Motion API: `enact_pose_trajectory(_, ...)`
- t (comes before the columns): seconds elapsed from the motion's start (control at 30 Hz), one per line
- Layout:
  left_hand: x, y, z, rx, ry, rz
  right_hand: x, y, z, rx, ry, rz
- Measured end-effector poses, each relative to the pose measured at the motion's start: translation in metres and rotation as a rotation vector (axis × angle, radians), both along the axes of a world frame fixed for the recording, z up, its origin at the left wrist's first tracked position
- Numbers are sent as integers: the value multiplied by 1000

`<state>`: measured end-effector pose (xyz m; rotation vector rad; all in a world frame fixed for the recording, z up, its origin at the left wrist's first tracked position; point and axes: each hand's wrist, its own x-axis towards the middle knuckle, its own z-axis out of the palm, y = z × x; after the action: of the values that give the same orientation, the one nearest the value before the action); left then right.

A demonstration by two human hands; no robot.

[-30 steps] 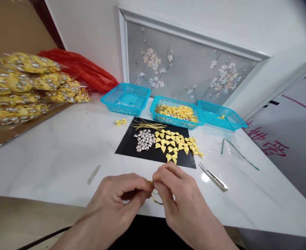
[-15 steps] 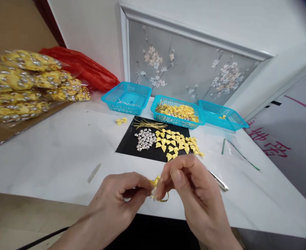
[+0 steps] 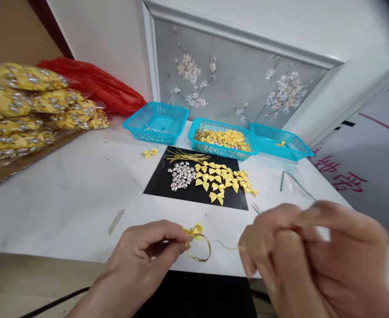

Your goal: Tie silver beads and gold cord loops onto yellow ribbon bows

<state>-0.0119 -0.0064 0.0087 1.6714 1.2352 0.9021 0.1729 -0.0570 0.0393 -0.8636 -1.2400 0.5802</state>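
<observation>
My left hand (image 3: 148, 249) pinches a small yellow ribbon bow (image 3: 194, 231) at the table's near edge. A thin gold wire (image 3: 199, 251) loops below the bow and runs right to my right hand (image 3: 300, 251), whose fingers are closed on the wire's end; that hand is blurred by motion. Behind them a black mat (image 3: 161, 187) carries a pile of silver beads (image 3: 181, 175), several loose yellow bows (image 3: 222, 179) and a bundle of gold wires (image 3: 186, 156).
Three blue baskets (image 3: 156, 123) (image 3: 222, 150) (image 3: 277, 143) line the wall; the middle one holds bows. Bags of finished yellow pieces (image 3: 25, 110) and a red plastic bag (image 3: 91, 86) lie at left. One stray bow (image 3: 150, 153) and a tweezer tip (image 3: 256, 207) rest on the white table.
My right hand has pulled away to the right, drawing the gold wire out from the bow. The loop under the bow now shows. My left hand has stayed put.
</observation>
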Motion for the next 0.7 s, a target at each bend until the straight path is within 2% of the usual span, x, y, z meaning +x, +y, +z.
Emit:
enact_pose_trajectory(0.07,-2,-2,4,-51,-107,-13,9,7,-9,-151,-125,34)
enact_pose_trajectory(0.13,-4,-4,6,-79,-182,-31,16,15,-19,-380,-239,139)
enact_pose_trajectory(0.23,-4,-5,7,-87,-194,-76,19,21,-28,-594,-268,309)
enact_pose_trajectory(0.3,-4,-5,6,-69,-167,-121,16,22,-29,-603,-286,367)
enact_pose_trajectory(0.43,-7,-5,2,-66,-182,-174,10,23,-25,-540,-339,354)
enact_pose_trajectory(0.57,-10,-4,3,-196,-231,-175,9,23,-27,-526,-352,333)
enact_pose_trajectory(0.7,-3,1,7,-191,-228,-148,8,23,-29,-518,-367,322)
